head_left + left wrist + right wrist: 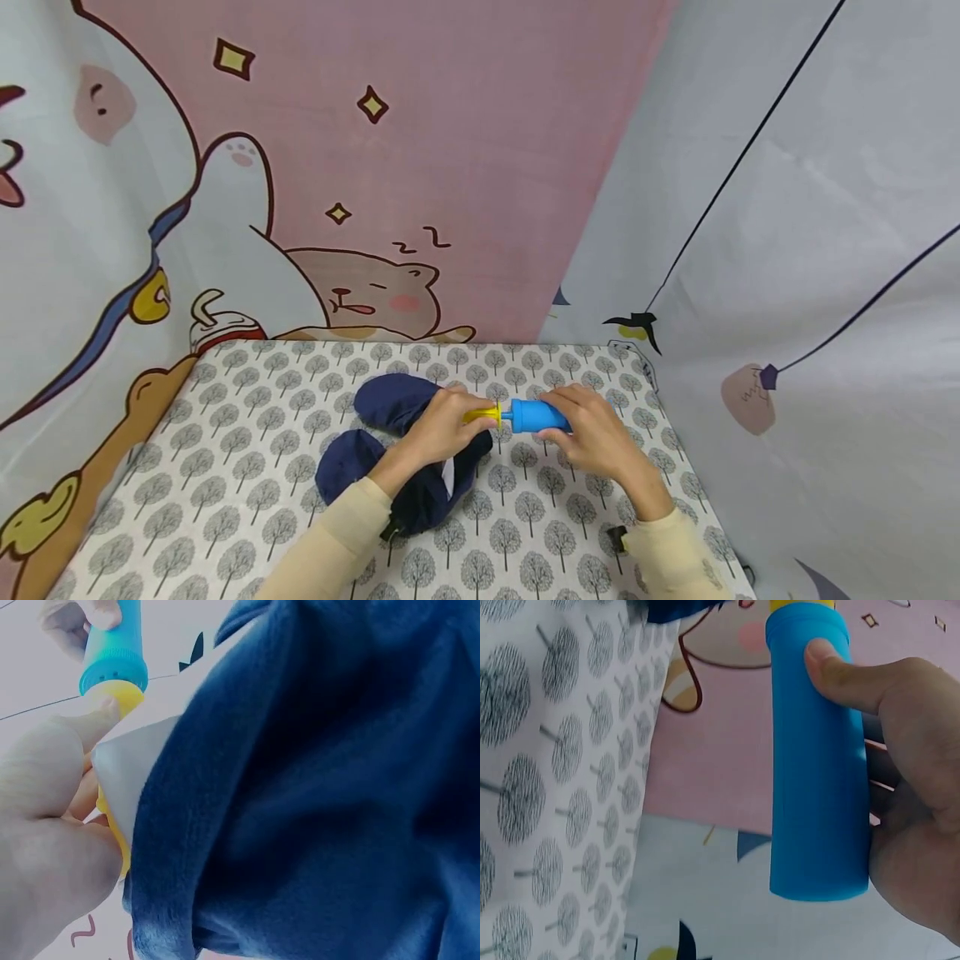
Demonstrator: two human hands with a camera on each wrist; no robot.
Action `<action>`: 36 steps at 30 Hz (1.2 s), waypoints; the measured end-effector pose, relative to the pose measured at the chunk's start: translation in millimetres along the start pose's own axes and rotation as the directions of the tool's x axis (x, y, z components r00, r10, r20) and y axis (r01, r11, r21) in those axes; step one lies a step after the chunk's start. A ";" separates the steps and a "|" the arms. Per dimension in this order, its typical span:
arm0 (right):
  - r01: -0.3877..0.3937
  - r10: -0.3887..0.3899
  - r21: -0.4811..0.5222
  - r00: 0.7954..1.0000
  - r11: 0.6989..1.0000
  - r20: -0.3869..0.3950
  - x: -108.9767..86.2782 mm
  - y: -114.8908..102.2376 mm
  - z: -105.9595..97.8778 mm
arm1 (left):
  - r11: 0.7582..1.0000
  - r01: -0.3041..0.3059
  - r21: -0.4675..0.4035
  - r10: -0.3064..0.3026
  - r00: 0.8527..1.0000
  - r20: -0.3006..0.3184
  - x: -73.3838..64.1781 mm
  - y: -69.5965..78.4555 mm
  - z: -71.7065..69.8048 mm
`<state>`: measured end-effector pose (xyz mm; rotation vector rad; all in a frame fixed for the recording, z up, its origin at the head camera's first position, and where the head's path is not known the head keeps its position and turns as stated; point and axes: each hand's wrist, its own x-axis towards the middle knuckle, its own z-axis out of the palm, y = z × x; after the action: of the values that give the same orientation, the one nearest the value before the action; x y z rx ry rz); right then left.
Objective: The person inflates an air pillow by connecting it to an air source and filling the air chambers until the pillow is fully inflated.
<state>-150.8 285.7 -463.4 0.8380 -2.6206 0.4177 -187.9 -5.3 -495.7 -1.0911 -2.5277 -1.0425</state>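
Note:
Both hands hold a small hand pump above the table. My left hand grips its yellow handle, and my right hand is wrapped round the blue barrel. A short length of blue rod shows between handle and barrel. In the right wrist view the barrel is seen along its length, the thumb lying on it near the handle end. Below and beside the left hand lies a navy, soft-looking U-shaped neck pillow, partly covered by that hand and forearm. A white tag sticks out from its fabric.
A white cloth with grey trees covers the table. Behind it and at the sides hang printed cartoon curtains. A small black object shows beside the right sleeve.

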 end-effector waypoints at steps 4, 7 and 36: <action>-0.008 0.008 0.018 1.000 1.000 -0.012 -8.1 11.9 -4.7 | 1.000 0.020 -0.019 -0.020 1.000 0.020 -1.7 -2.5 -3.6; -0.007 0.007 0.017 1.000 1.000 -0.029 -15.6 21.2 -8.0 | 0.999 0.029 -0.042 -0.028 0.999 0.030 -2.5 -3.5 -5.6; -0.058 0.055 -0.024 0.990 0.998 -0.133 -40.5 53.7 -44.7 | 0.998 0.004 -0.068 -0.005 1.000 -0.015 -7.8 -11.1 -13.0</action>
<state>-141.5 364.6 -449.4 0.7034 -2.5262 0.4354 -191.4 -23.8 -495.4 -1.0915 -2.5009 -1.1408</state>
